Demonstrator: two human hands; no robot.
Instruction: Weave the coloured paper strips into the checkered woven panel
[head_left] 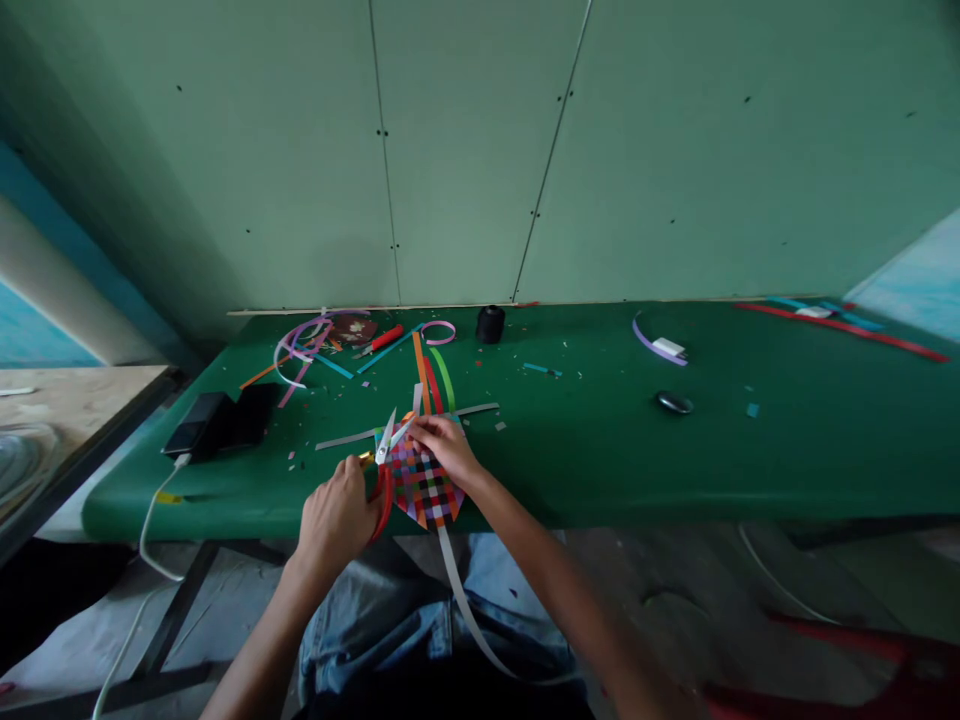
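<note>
My left hand (337, 512) is closed round the red handles of a pair of scissors (384, 470). Their blades stand apart, pointing up over the top edge of a woven piece of coloured strips (431, 492). My right hand (442, 442) lies over that woven piece, its fingers pinched at the top edge near the blades; what exactly they pinch is partly hidden. Orange, red and green strips (444, 380) stick out from its far side. Grey strips reach out left and right, and a long pale strip (457, 580) hangs from its near end over my lap.
Loose purple strips (304, 338), a red-handled cutter (386, 338) and scraps lie at the back left. A black spool (490, 325) stands by the wall. Black devices (217, 420) with a white cable are left; a dark oval object (673, 402) is right.
</note>
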